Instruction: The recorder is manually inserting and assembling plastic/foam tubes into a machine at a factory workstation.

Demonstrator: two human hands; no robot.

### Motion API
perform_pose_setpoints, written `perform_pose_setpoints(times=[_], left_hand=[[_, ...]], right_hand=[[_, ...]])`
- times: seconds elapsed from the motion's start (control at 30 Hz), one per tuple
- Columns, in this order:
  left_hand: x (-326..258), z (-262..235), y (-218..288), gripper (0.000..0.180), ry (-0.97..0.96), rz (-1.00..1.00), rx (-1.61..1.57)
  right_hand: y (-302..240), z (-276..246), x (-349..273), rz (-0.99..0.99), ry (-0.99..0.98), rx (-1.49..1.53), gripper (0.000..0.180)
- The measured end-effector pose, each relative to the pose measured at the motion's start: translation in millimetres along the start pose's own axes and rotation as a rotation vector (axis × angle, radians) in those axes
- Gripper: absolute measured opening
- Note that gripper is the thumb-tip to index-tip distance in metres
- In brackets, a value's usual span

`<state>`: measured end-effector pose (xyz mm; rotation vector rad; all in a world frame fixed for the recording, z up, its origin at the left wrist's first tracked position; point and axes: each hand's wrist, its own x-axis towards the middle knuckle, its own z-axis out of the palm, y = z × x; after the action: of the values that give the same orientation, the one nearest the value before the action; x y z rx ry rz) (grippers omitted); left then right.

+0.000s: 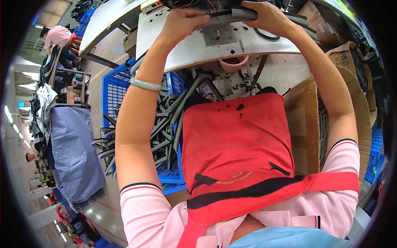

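At the far edge of the white worktable (153, 45), both my hands are on a grey tubular strip (243, 15) with a black band along it. My left hand (184, 25) pinches its left end between thumb and fingers. The right hand (271, 18) is closed around the thicker grey part at the other side. Below the strip a square metal plate (219, 36) is set into the tabletop, with dark scraps around it. A dark machine (206, 5) stands just beyond my hands, mostly cut off by the upper rim.
Many grey and black strips fill a blue crate (111, 93) on my left. An open cardboard box (301, 124) stands on my right with more strips. A pink basin (234, 64) sits under the table. Farther left, a person (58, 37) bends over another workplace.
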<state>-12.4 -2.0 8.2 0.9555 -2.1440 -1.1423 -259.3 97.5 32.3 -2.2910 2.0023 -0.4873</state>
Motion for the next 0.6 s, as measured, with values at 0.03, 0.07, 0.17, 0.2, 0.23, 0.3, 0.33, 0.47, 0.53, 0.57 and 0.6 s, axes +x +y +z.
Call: perform_pose_setpoints(times=[0.03, 0.07, 0.17, 0.2, 0.23, 0.3, 0.33, 0.47, 0.53, 0.57, 0.6], left_hand=[[-1, 0, 1, 0.028, 0.009, -0.006, -0.012], [-1, -1, 2, 0.028, 0.008, -0.006, -0.01], [1, -2, -2, 0.026, 0.019, -0.003, -0.008], [2, -1, -3, 0.025, 0.019, 0.008, -0.02], [3, -1, -4, 0.025, 0.02, 0.018, -0.033], [9, -2, -7, 0.024, 0.025, 0.03, -0.002], [12, -2, -10, 0.024, 0.032, 0.042, 0.029], [19, 0, -18, 0.025, 0.059, 0.027, 0.028], [18, 3, -15, 0.025, 0.079, 0.01, 0.002], [16, 4, -15, 0.025, 0.077, 0.01, 0.003], [13, 4, -15, 0.026, 0.073, 0.019, -0.021]], right_hand=[[0, -1, 0, 0.0, 0.002, 0.002, 0.055], [1, -2, 0, -0.016, 0.008, -0.001, 0.055], [0, -2, 3, -0.04, 0.013, -0.009, 0.052], [1, -2, 4, -0.048, 0.013, -0.017, 0.049], [2, -3, 6, -0.047, 0.013, -0.017, 0.049], [3, -4, 10, -0.026, -0.002, -0.012, 0.043], [4, -3, 13, -0.028, -0.002, -0.01, 0.043], [6, 0, 18, -0.047, 0.004, -0.01, 0.04], [9, 4, 17, -0.069, 0.098, -0.042, 0.041], [11, 5, 16, -0.067, 0.099, -0.042, 0.041], [10, 4, 13, -0.06, 0.077, -0.029, 0.043]])
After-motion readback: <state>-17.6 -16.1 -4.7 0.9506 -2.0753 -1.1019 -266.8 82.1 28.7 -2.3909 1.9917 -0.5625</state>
